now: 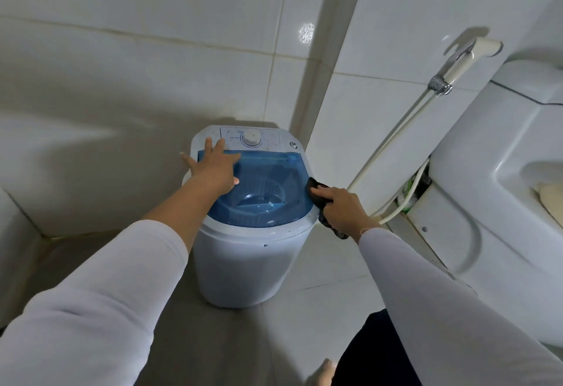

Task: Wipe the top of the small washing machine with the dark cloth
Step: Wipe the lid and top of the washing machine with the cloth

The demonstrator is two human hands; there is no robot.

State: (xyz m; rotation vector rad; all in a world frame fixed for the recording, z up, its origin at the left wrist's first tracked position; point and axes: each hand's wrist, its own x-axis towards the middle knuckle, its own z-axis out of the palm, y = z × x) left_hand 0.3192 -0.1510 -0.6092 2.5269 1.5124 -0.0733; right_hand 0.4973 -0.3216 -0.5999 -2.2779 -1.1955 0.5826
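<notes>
**Cloth at lid edge, wipe at risk of slipping**

Small washing machine point(256, 264) on floor in tiled corner. Right hand point(341, 207) closed around dark cloth point(320, 200), pressed at right rim of blue lid point(268, 184). Left hand point(213, 166) spread flat, holding nothing, bracing lid's back-left. Risks: light machine could tip or skid under push; cloth tail could snag; dial point(251, 138) behind lid could get turned. Panel print too small to read.
</notes>
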